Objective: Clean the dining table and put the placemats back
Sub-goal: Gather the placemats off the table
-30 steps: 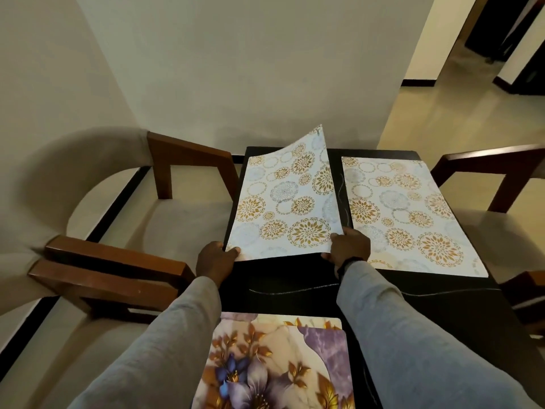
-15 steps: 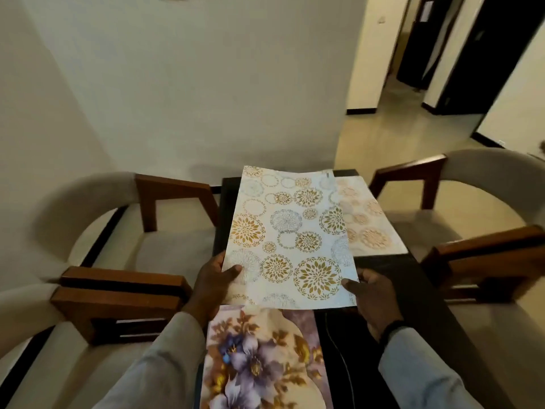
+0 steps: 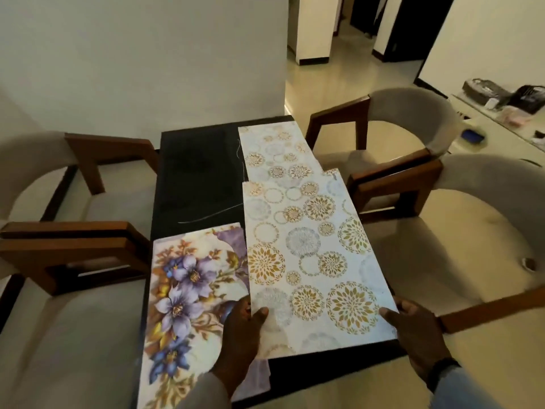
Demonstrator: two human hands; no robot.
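The gold-medallion placemat (image 3: 309,261) lay over the black table's (image 3: 197,172) right half, long axis running away from the person. Both hands pinched its near corners — left hand (image 3: 241,329) thumb on top, right hand (image 3: 413,329) likewise. Thin, stiff, glossy sheet; the floral placemat (image 3: 182,296) lay just beside it.

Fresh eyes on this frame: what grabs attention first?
The gold-circle placemat on the near right of the dark table, gripped at its near corners by the left hand and the right hand. Beside it on the near left lies the purple-flower placemat. A second gold-circle placemat lies at the far right, its near end under the held one.
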